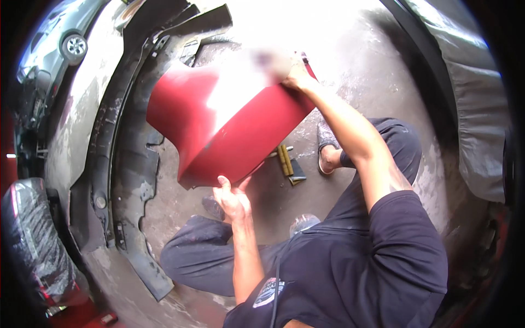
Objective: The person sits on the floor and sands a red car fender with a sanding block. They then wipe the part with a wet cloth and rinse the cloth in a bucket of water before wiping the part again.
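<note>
A large, curved, red painted car body panel (235,136) is tilted up in front of me, bright glare washing out its far part. My left hand (234,201) holds its near lower edge, thumb up against the rim and fingers partly under it. At the far right end, my right hand (292,72) grips the panel's edge; its fingertips are blurred and partly lost in glare. Beneath the panel, on the floor, lie yellowish bar-shaped pieces (285,160) beside a small dark flat piece (297,169). I cannot make out their exact kind.
A long black bumper-like car part (104,158) curves along the left. Beyond it stand a silver car (60,38) and something plastic-wrapped (38,240). A grey cover (470,109) hangs at the right. My bent legs and shoes (326,139) surround the near floor.
</note>
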`<state>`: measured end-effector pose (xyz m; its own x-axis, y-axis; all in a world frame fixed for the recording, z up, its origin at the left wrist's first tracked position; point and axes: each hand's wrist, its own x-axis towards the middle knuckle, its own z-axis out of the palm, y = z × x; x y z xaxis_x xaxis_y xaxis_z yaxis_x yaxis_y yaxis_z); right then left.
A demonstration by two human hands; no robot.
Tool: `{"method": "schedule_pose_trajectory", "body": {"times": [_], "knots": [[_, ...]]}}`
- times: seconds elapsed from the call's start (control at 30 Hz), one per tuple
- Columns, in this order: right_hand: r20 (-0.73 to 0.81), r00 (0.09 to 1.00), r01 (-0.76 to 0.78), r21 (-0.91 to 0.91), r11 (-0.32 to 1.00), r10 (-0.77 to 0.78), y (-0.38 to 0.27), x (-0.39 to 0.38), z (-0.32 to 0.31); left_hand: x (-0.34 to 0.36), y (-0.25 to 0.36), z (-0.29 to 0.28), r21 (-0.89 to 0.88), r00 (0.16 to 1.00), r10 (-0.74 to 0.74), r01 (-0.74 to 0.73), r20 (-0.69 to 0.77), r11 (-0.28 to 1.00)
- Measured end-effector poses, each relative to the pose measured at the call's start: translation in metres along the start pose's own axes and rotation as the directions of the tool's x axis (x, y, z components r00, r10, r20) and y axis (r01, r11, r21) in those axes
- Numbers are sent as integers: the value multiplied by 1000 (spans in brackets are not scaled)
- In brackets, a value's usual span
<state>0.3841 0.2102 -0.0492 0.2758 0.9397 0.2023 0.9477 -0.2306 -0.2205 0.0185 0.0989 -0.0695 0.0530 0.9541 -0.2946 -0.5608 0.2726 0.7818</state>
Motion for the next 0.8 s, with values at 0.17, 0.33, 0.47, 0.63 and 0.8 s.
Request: {"method": "schedule_pose_trajectory", "body": {"times": [0.17, 0.33, 0.47, 0.63, 0.8], "knots": [[-4, 962, -252, 371, 894, 273, 107, 2, 45, 1, -1, 4, 14, 999, -50, 51, -14, 999], [-213, 889, -189, 635, 749, 406, 77, -47, 22, -1, 7, 3, 38, 999, -50, 51, -15, 998], [91, 905, -219, 937, 272, 416, 91, -73, 21, -5, 9, 9, 28, 998, -50, 50, -27, 998], [24, 808, -487, 588, 646, 588, 88, -105, 36, 0, 5, 7, 29, 998, -51, 52, -21, 998], [-84, 685, -489, 684, 542, 724, 57, -154, 47, 4, 4, 8, 7, 998, -67, 67, 3, 998]]}}
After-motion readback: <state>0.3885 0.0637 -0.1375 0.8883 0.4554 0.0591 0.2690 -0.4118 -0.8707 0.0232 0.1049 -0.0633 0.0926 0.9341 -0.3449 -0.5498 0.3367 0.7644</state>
